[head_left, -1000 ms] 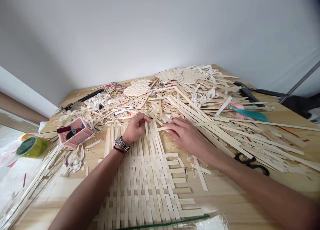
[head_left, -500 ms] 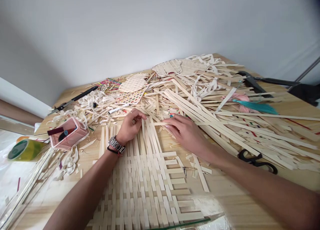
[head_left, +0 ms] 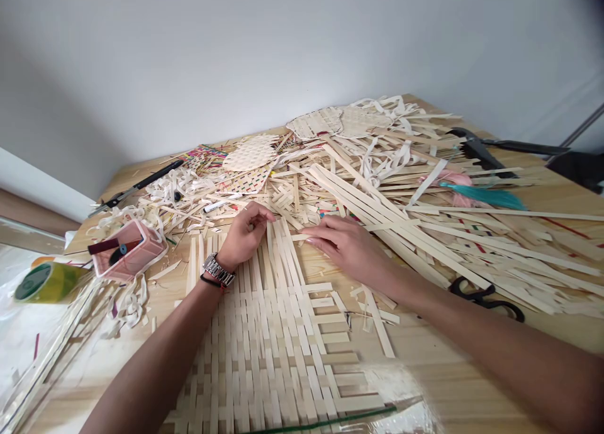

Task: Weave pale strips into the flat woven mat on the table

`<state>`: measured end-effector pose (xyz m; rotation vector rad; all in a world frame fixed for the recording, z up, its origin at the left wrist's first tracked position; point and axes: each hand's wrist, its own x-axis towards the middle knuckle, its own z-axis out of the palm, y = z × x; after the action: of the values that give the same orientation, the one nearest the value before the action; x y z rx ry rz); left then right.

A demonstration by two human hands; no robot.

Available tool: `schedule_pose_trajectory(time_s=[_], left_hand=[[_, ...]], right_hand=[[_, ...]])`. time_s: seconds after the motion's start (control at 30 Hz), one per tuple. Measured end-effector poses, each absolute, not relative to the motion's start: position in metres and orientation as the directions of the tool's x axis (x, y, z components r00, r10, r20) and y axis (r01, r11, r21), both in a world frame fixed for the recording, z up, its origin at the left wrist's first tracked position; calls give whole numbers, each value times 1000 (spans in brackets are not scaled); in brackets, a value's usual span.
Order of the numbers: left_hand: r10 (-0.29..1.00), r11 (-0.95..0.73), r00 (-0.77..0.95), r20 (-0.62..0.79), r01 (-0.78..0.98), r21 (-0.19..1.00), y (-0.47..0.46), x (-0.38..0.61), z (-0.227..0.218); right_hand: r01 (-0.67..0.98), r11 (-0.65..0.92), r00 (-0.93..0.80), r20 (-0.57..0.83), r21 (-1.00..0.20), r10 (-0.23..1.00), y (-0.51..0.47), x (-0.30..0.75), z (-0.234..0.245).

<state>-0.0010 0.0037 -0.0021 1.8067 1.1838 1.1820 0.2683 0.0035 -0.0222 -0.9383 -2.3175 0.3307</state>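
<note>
One roll of yellow-green tape (head_left: pixel 47 283) sits out at the far left on a crumpled clear plastic sheet (head_left: pixel 28 352), and just beside it, on the pale wooden counter (head_left: pixel 453 358), a pink plastic box (head_left: pixel 127 248) holds some dark odds and ends! Moving right, here's the left hand (head_left: pixel 245 236), half-curled and gripping nothing I can see, its fingertips hovering at the top of the upright strips, a silver link wristwatch (head_left: pixel 218 270) on that wrist. Right beneath it lies the star of the show, a flat woven mat of pale bamboo strips (head_left: pixel 255 352), running off the bottom of the view. Next comes the right hand (head_left: pixel 349 248), open, fingers stretched out, its fingertips (head_left: pixel 309 233) on a loose pale strip (head_left: pixel 297 237) lying at the mat's top edge. Further right, a big heap of long bamboo strips (head_left: pixel 401 226) piles up, with black-handled scissors (head_left: pixel 486 299) at its near edge and a teal tassel (head_left: pixel 481 196) on top!
</note>
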Motion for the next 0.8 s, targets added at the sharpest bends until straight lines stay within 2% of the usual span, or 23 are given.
schedule_pose_trajectory(time_s=[0.27,0.6,0.8], left_hand=[[948,-315,153,280,326,891,4,-1,-3],[936,-352,120,331,370,860,5,-2,-5],[942,-336,94,323,303,892,5,-1,-4]], right_hand=[[550,692,-512,466,-467,722,3,267,-23],[503,663,-445,491,-555,749,3,267,-20],[504,661,-441,492,-556,750,3,267,-20]])
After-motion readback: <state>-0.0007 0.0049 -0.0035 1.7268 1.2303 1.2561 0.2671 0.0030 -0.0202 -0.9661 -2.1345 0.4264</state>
